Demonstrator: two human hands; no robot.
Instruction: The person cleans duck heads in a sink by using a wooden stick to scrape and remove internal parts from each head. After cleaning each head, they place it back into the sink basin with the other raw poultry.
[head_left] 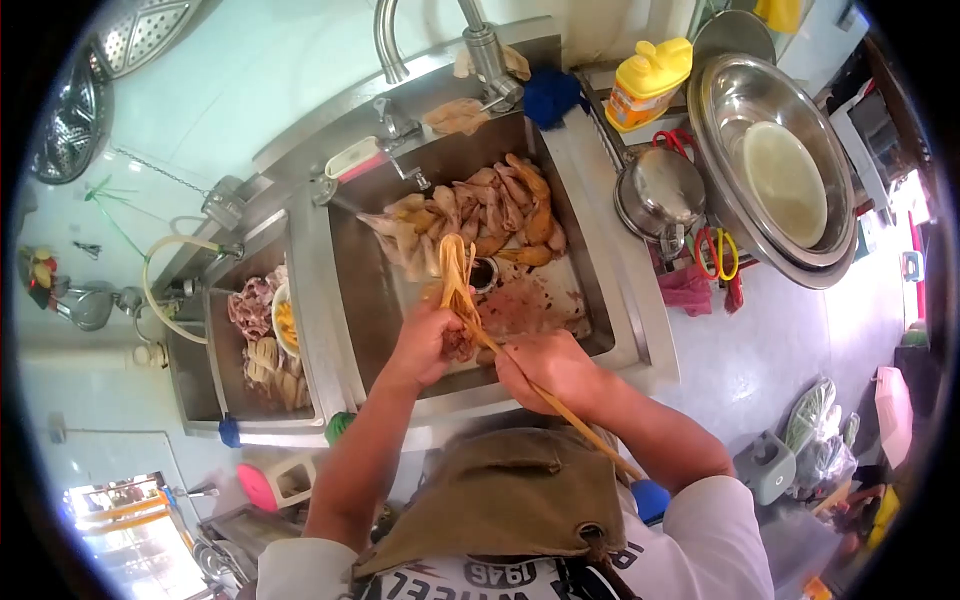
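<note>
Over the large steel sink (640, 330), my left hand (432, 342) is closed around a long tan stick with a bundle of looped, frayed strips (456, 275) at its upper end. My right hand (548, 370) grips the same stick lower down, close beside the left. The stick's thin end slants down to the right past my apron (480, 490). Raw poultry pieces (490, 205) lie heaped at the back of the sink, some yellowish. In front of them is a dark round drain (484, 274), with reddish liquid and dark bits on the sink floor.
A smaller left sink holds raw meat (255, 305) and a white bowl (285, 322) of yellow pieces. A faucet (490, 60) rises behind the large sink. At right stand a yellow bottle (648, 85), a lidded pot (660, 190), stacked steel basins (715, 100) and scissors (730, 255).
</note>
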